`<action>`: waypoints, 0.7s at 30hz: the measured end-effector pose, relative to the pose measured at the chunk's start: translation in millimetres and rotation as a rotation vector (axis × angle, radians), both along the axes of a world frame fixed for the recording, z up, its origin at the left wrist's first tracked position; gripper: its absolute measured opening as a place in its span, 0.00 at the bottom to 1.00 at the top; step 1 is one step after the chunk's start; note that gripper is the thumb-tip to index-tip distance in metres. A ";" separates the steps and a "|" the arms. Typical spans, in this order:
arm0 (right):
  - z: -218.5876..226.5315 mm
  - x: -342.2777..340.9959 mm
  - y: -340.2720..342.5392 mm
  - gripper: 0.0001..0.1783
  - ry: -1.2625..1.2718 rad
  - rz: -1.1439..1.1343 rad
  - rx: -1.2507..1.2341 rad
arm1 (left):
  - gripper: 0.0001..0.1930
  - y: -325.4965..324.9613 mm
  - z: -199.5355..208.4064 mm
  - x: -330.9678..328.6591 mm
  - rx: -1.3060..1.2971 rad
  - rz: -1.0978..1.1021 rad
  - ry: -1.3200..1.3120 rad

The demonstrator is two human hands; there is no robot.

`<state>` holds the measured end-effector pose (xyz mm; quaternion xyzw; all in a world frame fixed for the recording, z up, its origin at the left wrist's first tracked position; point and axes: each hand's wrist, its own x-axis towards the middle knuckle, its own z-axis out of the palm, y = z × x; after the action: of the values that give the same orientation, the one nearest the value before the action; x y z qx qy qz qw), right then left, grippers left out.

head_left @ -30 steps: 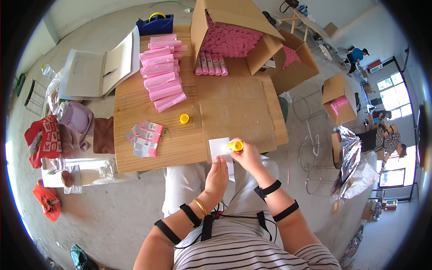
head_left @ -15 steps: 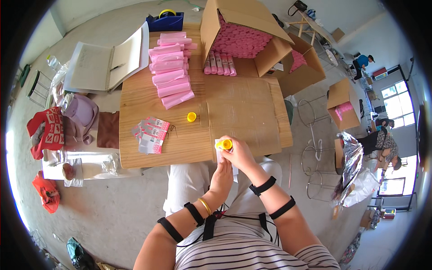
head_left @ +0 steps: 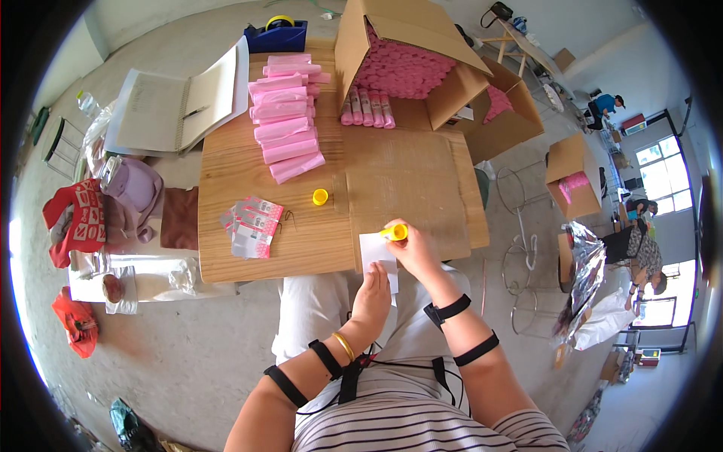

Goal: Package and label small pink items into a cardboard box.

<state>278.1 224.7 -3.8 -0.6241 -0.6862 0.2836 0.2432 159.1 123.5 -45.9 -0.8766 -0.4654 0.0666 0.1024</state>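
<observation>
Close to the table's near edge, a white paper slip (head_left: 370, 247) lies on the flattened cardboard, its lower end hanging past the edge. My left hand (head_left: 372, 295) rests with straight fingers on this slip. Gripped in my right hand (head_left: 416, 250) is a yellow glue stick (head_left: 396, 232), its end over the slip's upper right corner; whether it touches the paper, I cannot tell. A loose yellow cap (head_left: 321, 196) sits on the wooden table to the left. Printed pink-and-grey cards (head_left: 254, 226) lie in a small fanned pile further left.
Pink rolls (head_left: 290, 124) are stacked in a row at the table's back. A carton (head_left: 444, 45) full of pink rolls stands behind the cardboard sheet (head_left: 410, 181). An open notebook (head_left: 169, 113) and a blue tape dispenser (head_left: 276, 36) are at back left. People work far right.
My right hand has moved a little to the right and up with the glue stick, uncovering more of the white slip. My left hand has hardly moved.
</observation>
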 end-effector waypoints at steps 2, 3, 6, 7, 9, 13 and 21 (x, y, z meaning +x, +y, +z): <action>6.5 -14.2 -4.9 0.11 0.017 0.081 -0.040 | 0.24 -0.2 -1.4 0.2 -0.010 0.002 -0.008; 5.1 -14.7 -5.7 0.11 0.018 0.078 -0.041 | 0.25 -0.4 -2.2 0.5 -0.020 0.009 -0.015; 7.2 -8.2 -5.3 0.11 0.004 0.067 -0.057 | 0.25 0.6 -4.3 3.4 -0.005 0.017 -0.038; 3.2 0.8 -5.4 0.11 0.005 0.068 -0.058 | 0.25 0.2 -4.1 3.5 -0.006 0.018 -0.037; -6.3 25.8 -5.2 0.11 0.055 -0.010 -0.013 | 0.24 1.6 -2.0 5.9 -0.030 0.010 -0.013; 3.4 34.0 -8.8 0.11 0.053 -0.011 -0.030 | 0.24 1.7 -5.2 3.6 -0.046 0.007 0.004; 0.6 29.7 8.6 0.12 0.039 -0.010 -0.017 | 0.26 4.5 -0.6 1.9 -0.113 0.005 -0.071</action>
<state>307.7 233.3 -3.2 -0.6242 -0.6757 0.3002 0.2524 161.0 128.1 -46.5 -0.8816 -0.4666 0.0617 0.0361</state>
